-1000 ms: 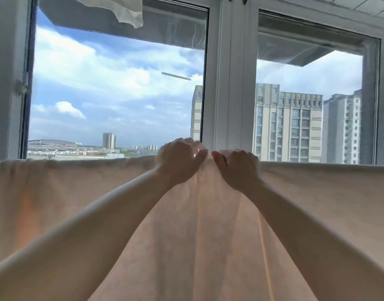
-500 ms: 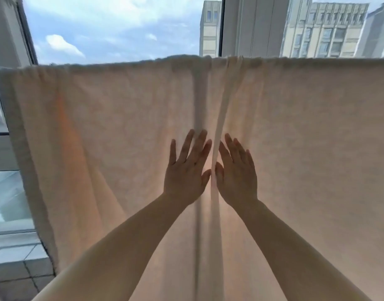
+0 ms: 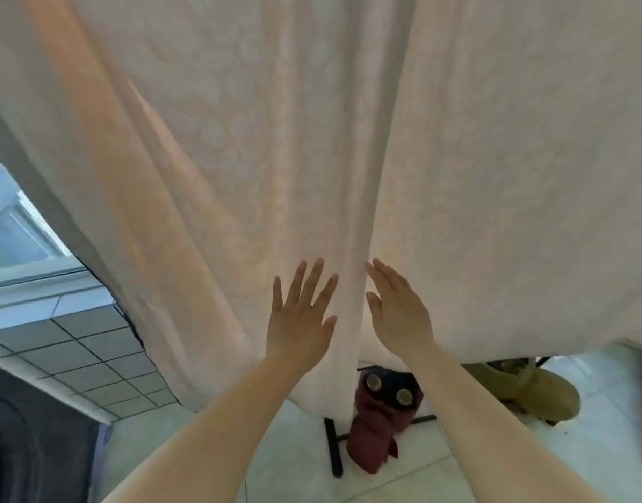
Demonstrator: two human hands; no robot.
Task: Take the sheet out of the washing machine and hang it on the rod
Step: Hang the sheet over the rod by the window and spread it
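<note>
A pale cream sheet (image 3: 312, 139) hangs down in front of me and fills most of the view; its lower hem ends just above the floor. The rod that carries it is out of view above. My left hand (image 3: 299, 321) lies flat on the cloth with fingers spread, left of a long vertical fold. My right hand (image 3: 397, 314) lies flat on the cloth just right of that fold, fingers straight and close together. Neither hand grips anything. The dark washing machine (image 3: 29, 441) shows at the lower left corner.
A tiled low wall (image 3: 83, 357) and a window ledge (image 3: 36, 281) stand at the left. Below the sheet's hem on the white floor sit a dark red bag (image 3: 377, 430), a black metal stand leg (image 3: 334, 448) and an olive bag (image 3: 537, 390).
My hands let go of the sheet's top edge and slid down its face with flat palms. My view dropped from the window to the sheet's lower part and the floor.
</note>
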